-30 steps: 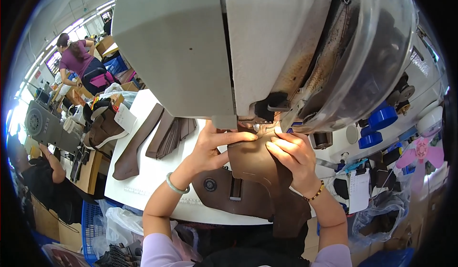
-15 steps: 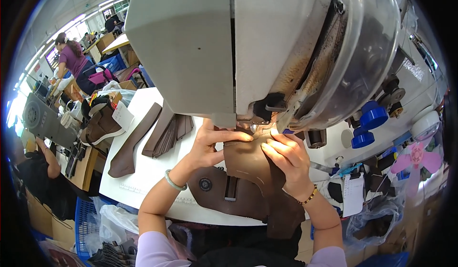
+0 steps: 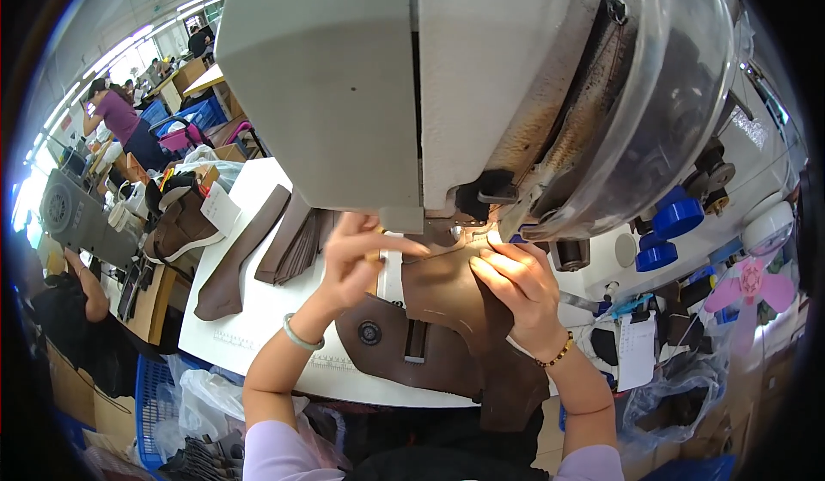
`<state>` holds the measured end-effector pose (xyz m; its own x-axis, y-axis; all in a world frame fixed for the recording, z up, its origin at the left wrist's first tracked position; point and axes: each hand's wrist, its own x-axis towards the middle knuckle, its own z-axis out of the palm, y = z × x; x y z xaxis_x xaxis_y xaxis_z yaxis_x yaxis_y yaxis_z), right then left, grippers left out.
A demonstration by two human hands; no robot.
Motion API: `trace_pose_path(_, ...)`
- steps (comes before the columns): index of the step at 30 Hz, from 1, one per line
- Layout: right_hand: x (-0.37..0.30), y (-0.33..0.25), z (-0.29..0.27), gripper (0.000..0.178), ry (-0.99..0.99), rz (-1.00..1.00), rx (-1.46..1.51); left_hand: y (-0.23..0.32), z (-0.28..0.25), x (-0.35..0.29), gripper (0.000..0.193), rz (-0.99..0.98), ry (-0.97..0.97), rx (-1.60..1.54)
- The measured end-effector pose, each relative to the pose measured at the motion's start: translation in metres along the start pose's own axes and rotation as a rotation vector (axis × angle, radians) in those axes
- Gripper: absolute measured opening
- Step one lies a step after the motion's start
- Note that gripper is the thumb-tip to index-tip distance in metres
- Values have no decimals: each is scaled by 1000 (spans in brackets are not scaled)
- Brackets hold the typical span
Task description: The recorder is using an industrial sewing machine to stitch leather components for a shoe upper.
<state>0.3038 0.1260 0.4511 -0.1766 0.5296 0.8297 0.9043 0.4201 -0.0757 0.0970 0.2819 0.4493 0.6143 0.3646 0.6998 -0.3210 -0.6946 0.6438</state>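
Observation:
A brown leather shoe upper lies under the head of a sewing machine, its far edge at the lit needle area. My right hand holds its right side, fingers together on top and thumb hidden. My left hand is at its left edge, index finger stretched toward the leather and the other fingers loosely bent; whether the fingertip touches is unclear. Nearer me, a joined brown section with a round emblem and a dark slot spreads over the white table and hangs past its front edge.
Left on the table lie a long brown strip and a fanned stack of brown pieces. Beyond them stands a brown shoe with a paper tag. A blue basket is below left; a pink fan is at right. Other people work farther left.
My left hand has drawn back left from the leather, its thumb lifting off the edge. My right hand and the leather have barely moved. A person in the background has raised an arm.

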Motion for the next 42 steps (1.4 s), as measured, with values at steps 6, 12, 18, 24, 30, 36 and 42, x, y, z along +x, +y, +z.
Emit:
trace_pose_path(6,-2,1,3,36,26,-11,-9,-2,6,6,32,-736,329,-496)
trace_pose_path(12,0,1,-3,28,-7,-13,-19,-6,30,17,28,-623,239,-521)
trace_pose_path(18,1,-2,0,36,12,-13,-6,-3,32,16,21,-556,261,-594)
trace_pose_path(24,1,-2,1,32,36,-28,-14,-7,30,14,19,-566,223,-424)
trace_pose_path(30,1,-2,3,32,36,-38,-48,-15,26,14,21,-576,157,-390)
trace_pose_path(36,4,0,4,31,64,-47,-38,-11,28,17,23,-589,140,-293)
trace_pose_path(42,4,-1,4,29,51,-18,-21,-1,27,20,21,-572,100,-192)
